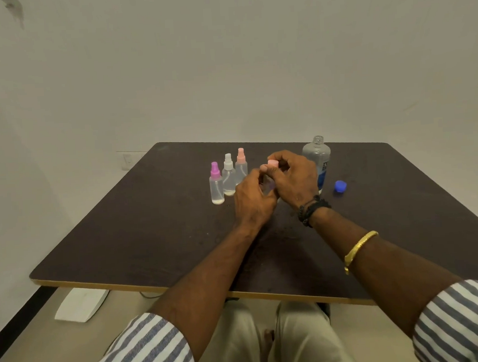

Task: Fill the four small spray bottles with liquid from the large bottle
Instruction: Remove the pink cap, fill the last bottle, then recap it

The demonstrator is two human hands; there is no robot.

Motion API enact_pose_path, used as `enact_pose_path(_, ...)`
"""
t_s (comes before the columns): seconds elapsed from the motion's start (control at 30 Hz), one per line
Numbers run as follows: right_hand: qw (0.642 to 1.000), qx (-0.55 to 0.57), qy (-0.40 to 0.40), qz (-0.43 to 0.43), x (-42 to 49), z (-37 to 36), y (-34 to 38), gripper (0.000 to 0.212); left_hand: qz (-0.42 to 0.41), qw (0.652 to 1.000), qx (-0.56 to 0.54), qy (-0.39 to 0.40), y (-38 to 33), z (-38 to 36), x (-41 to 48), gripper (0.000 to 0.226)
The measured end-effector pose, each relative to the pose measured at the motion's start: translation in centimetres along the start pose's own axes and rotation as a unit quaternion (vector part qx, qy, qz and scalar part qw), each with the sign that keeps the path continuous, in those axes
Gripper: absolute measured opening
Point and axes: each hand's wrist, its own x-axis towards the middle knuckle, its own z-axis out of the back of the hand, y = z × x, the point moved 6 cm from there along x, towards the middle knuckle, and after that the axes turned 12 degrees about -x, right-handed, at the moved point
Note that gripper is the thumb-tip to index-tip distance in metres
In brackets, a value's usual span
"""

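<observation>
L hand [254, 199] curled round small clear plastic spray bottle [269, 184], mostly hidden, over dark brown desk [151, 228]. R hand [295, 177] arched above, fingertips pinching pale pink spray cap [272, 162].

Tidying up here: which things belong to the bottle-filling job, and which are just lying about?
Job: purple-topped bottle, white-topped bottle, pink-topped bottle, held spray bottle, large bottle, blue cap.
Lying about: white object on the floor, wall socket.
</observation>
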Motion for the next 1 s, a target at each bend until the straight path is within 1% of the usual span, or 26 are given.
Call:
enact_pose_path(0.17, 1.0, -0.006, 0.005, -0.003, -0.3, 0.1, -0.6, 0.018, 0.015, 1.0, 0.001, 0.009, 0.4, -0.5, -0.1, 0.035)
enact_pose_path(0.37, 1.0, -0.018, 0.016, 0.002, -0.2, -0.2, -0.8, 0.015, 0.025, 0.999, -0.006, 0.025, 0.7, -0.7, 0.1, 0.034)
enact_pose_path(0.47, 1.0, -0.005, 0.025, -0.003, 0.0, -0.5, -0.9, 0.013, 0.032, 0.999, -0.004, 0.033, 1.0, -0.6, 0.5, 0.034)
enact_pose_path(0.6, 1.0, 0.004, 0.024, -0.001, -0.1, -0.3, -1.0, 0.017, 0.019, 1.0, 0.004, 0.022, 0.9, -0.3, 0.5, 0.038)
enact_pose_path(0.67, 1.0, -0.008, 0.018, -0.008, -0.1, -0.3, -1.1, 0.022, 0.017, 1.0, 0.001, 0.018, 0.7, -0.2, 0.5, 0.039)
enact_pose_path(0.8, 0.995, -0.075, 0.018, -0.063, 0.0, -0.3, -1.5, 0.041, 0.024, 1.0, 0.005, 0.012, 0.3, -0.3, 0.4, 0.039)
enact_pose_path(0.87, 0.993, -0.096, 0.03, -0.065, 0.0, -0.4, -1.4, 0.041, 0.023, 1.0, 0.008, 0.009, 0.4, -0.4, 0.4, 0.038)
enact_pose_path(1.0, 0.991, -0.113, 0.053, -0.041, 0.2, -0.8, -1.2, 0.032, 0.021, 1.0, 0.006, 0.002, 0.6, -0.4, 0.5, 0.034)
